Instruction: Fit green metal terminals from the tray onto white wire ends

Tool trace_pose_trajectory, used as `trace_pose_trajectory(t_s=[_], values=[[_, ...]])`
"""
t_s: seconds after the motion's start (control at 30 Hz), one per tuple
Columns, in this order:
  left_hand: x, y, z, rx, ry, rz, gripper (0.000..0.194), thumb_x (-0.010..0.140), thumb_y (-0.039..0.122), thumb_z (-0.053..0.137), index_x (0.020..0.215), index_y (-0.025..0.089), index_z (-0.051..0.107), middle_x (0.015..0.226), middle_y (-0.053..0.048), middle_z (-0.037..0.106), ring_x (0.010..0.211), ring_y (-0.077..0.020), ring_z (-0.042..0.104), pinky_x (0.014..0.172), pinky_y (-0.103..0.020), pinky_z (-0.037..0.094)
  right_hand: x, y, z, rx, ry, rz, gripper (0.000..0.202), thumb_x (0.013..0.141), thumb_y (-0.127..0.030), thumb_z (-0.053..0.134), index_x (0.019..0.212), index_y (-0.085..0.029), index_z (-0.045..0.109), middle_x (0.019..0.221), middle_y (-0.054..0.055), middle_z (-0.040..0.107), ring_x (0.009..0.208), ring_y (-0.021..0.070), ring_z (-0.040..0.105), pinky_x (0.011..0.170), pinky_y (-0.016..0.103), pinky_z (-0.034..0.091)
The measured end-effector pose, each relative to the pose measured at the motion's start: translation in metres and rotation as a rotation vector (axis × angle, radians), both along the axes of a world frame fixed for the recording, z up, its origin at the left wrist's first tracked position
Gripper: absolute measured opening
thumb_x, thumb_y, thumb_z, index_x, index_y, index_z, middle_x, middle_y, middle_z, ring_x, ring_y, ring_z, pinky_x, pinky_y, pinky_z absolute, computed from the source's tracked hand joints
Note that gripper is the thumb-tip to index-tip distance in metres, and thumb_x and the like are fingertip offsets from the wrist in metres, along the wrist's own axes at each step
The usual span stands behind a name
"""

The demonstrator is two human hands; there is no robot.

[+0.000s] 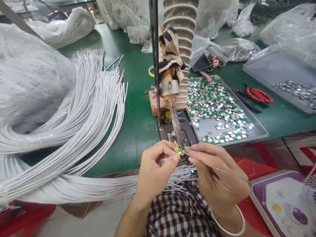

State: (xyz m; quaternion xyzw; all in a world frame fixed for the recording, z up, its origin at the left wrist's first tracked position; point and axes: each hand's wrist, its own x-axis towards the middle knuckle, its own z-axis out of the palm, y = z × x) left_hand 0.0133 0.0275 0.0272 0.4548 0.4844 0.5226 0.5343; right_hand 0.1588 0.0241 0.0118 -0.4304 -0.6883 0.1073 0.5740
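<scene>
Below the tip of a mounted soldering iron (175, 122), my left hand (156, 169) is closed in a pinch on a white cable (163, 160). A small green circuit board (183, 148) shows at the fingertips, by something yellow. My right hand (218, 171) pinches a thin strand of solder wire (217, 168), its end close to the board and iron tip. Fingers partly hide where cable, board and solder wire meet. A bundle of white cables (103, 187) runs behind my left hand, across the lap.
More white cables (98, 98) lie on the green table (133, 131) at left. To the right are a tray (256, 133) of small circuit boards, red-handled pliers (259, 94) and another tray (266, 67) with metal parts. A ribbed hose (181, 19) stands behind the iron.
</scene>
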Motion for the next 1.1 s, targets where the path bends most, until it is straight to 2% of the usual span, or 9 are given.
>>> trace_pose_trajectory(t_s=[0.13,0.43,0.67,0.8,1.1], values=[[0.0,0.002,0.001,0.02,-0.041,0.005,0.021,0.079,0.007,0.061,0.061,0.017,0.061,0.073,0.002,0.063,0.067,-0.0099,0.056,0.063,-0.019,0.044,-0.002,0.003,0.002,0.0,-0.002,-0.014,0.03,0.082,-0.005,0.067,0.103,-0.025,0.073,0.096,0.003,0.074,0.084,0.0166,0.071,0.073,0.032,0.063],[-0.003,-0.001,-0.009,-0.02,-0.155,-0.02,0.019,0.076,0.009,0.063,0.059,0.018,0.062,0.071,0.0,0.062,0.066,-0.0124,0.054,0.063,-0.023,0.044,-0.001,0.0,0.005,-0.04,0.012,0.032,0.025,0.083,-0.007,0.066,0.1,-0.023,0.073,0.091,0.003,0.075,0.083,0.0177,0.072,0.072,0.033,0.063],[-0.003,-0.002,-0.009,-0.05,-0.141,-0.021,0.019,0.075,0.008,0.064,0.059,0.017,0.063,0.072,0.0,0.064,0.068,-0.0123,0.057,0.064,-0.022,0.045,-0.001,-0.001,0.005,-0.071,0.045,0.039,0.027,0.081,-0.002,0.066,0.097,-0.022,0.073,0.087,0.002,0.076,0.083,0.0168,0.071,0.071,0.031,0.062],[-0.002,-0.002,-0.008,-0.049,-0.087,-0.011,0.02,0.077,0.009,0.063,0.059,0.017,0.061,0.073,-0.001,0.065,0.067,-0.0131,0.057,0.063,-0.024,0.046,-0.002,0.0,0.001,-0.047,0.033,0.019,0.027,0.082,-0.006,0.068,0.101,-0.024,0.074,0.089,0.002,0.075,0.079,0.0161,0.071,0.068,0.031,0.062],[-0.002,-0.001,-0.003,0.034,-0.089,0.002,0.021,0.081,0.007,0.063,0.064,0.019,0.067,0.075,0.002,0.066,0.07,-0.011,0.057,0.065,-0.021,0.045,-0.005,0.002,0.001,0.013,0.004,-0.044,0.033,0.081,-0.007,0.07,0.107,-0.028,0.074,0.095,0.002,0.073,0.081,0.0158,0.071,0.067,0.029,0.062]])
